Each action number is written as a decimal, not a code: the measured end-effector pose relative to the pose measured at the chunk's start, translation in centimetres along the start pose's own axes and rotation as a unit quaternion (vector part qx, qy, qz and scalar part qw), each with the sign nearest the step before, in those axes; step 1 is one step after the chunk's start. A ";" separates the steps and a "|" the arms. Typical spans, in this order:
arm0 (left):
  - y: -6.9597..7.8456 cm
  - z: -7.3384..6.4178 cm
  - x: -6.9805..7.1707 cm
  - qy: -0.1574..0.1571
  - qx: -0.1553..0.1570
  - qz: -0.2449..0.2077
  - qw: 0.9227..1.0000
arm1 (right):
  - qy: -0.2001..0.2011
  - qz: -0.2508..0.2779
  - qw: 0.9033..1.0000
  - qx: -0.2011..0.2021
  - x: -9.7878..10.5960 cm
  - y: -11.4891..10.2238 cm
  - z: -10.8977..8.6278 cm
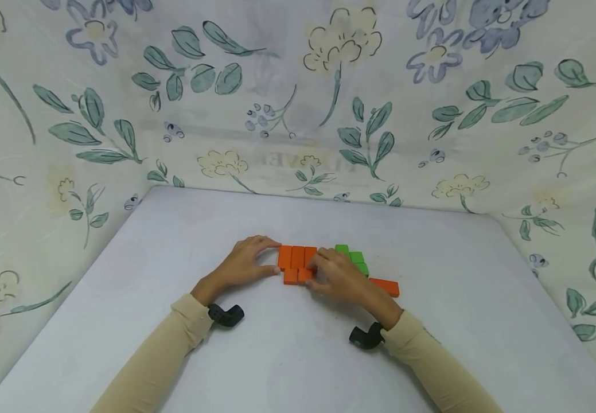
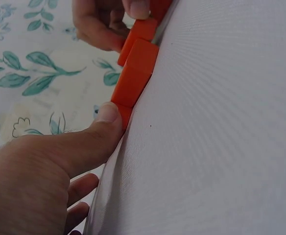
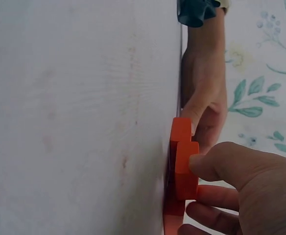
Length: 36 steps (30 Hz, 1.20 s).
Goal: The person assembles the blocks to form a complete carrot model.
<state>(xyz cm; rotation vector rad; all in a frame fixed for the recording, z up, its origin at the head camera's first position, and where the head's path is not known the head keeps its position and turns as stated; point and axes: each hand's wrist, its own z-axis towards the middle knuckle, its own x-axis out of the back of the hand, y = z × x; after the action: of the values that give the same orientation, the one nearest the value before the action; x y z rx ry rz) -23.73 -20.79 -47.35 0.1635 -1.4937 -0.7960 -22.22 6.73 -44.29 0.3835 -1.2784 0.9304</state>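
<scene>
Three orange blocks (image 1: 298, 257) lie side by side on the white table, with a smaller orange block (image 1: 290, 276) against their near side. My left hand (image 1: 246, 261) is at the left of this group, thumb and index finger extended and touching its left edge. My right hand (image 1: 341, 274) pinches another orange block (image 3: 186, 169) between thumb and fingers, beside the smaller one. In the left wrist view, the pinched block (image 2: 133, 39) appears slightly raised and tilted. The right fingers partly hide the group's right end.
Several green blocks (image 1: 357, 257) lie just beyond the right hand. A long orange block (image 1: 384, 287) rests by the right wrist. The white table (image 1: 277, 355) meets a floral cloth (image 1: 277, 115) at its back and sides.
</scene>
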 end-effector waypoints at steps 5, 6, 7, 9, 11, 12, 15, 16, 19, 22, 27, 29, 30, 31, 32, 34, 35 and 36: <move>-0.2 0.1 -0.1 0.000 -0.003 0.004 1.000 | 0.001 -0.007 1.000 0.000 -0.3 0.1 0.0; -0.2 0.1 -0.1 0.000 -0.002 0.003 1.000 | 0.001 -0.009 1.000 0.001 -0.4 0.1 0.0; -0.2 0.1 -0.1 -0.001 -0.001 0.002 1.000 | 0.001 -0.010 1.000 0.002 -0.4 0.2 0.0; -0.2 0.1 -0.1 -0.001 0.001 0.001 1.000 | 0.002 -0.012 1.000 0.007 -0.5 0.2 0.0; -0.2 0.1 -0.1 -0.001 0.002 0.001 1.000 | 0.003 -0.014 1.000 0.012 -0.6 0.2 -0.1; -0.2 0.1 -0.1 -0.001 0.002 0.002 1.000 | 0.004 -0.016 1.000 0.015 -0.6 0.2 -0.1; -0.1 0.1 -0.1 -0.001 0.006 0.004 1.000 | 0.006 -0.015 1.000 0.022 -0.6 0.2 -0.1; -0.1 0.1 -0.1 -0.001 0.007 0.004 1.000 | 0.006 -0.014 1.000 0.022 -0.6 0.2 -0.1; -0.2 0.1 -0.2 0.000 0.007 0.004 1.000 | 0.006 -0.011 1.000 0.021 -0.6 0.1 -0.2; -0.3 0.1 -0.2 0.001 0.005 0.002 1.000 | 0.003 -0.012 1.000 0.016 -0.6 0.0 -0.3; -0.3 0.1 -0.3 0.001 0.002 -0.001 1.000 | 0.005 -0.019 1.000 0.016 -0.7 0.0 -0.3; -0.3 0.1 -0.3 0.001 0.000 0.000 1.000 | 0.008 -0.021 1.000 0.018 -0.7 -0.1 -0.3; -0.3 0.1 -0.3 0.002 -0.002 0.000 1.000 | 0.010 -0.023 1.000 0.018 -0.8 -0.1 -0.3; -0.3 0.1 -0.3 0.004 -0.002 0.001 1.000 | 0.010 -0.024 0.999 0.018 -0.8 -0.1 -0.3; -0.3 0.1 -0.3 0.004 -0.003 0.003 1.000 | 0.011 -0.025 0.999 0.018 -0.8 -0.1 -0.3; -0.4 0.1 -0.3 0.005 -0.003 0.004 1.000 | 0.011 -0.028 0.999 0.018 -0.8 -0.2 -0.3; -0.4 0.1 -0.3 0.005 -0.004 0.005 1.000 | 0.010 -0.029 0.999 0.017 -0.8 -0.2 -0.3; -0.4 0.1 -0.3 0.005 -0.004 0.005 1.000 | 0.010 -0.031 0.999 0.017 -0.8 -0.2 -0.3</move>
<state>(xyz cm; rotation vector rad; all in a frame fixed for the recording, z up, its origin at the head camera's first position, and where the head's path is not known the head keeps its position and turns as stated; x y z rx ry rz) -23.96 -20.84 -47.76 0.1535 -1.4812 -0.7915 -21.93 6.52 -45.06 0.4366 -1.2277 0.9023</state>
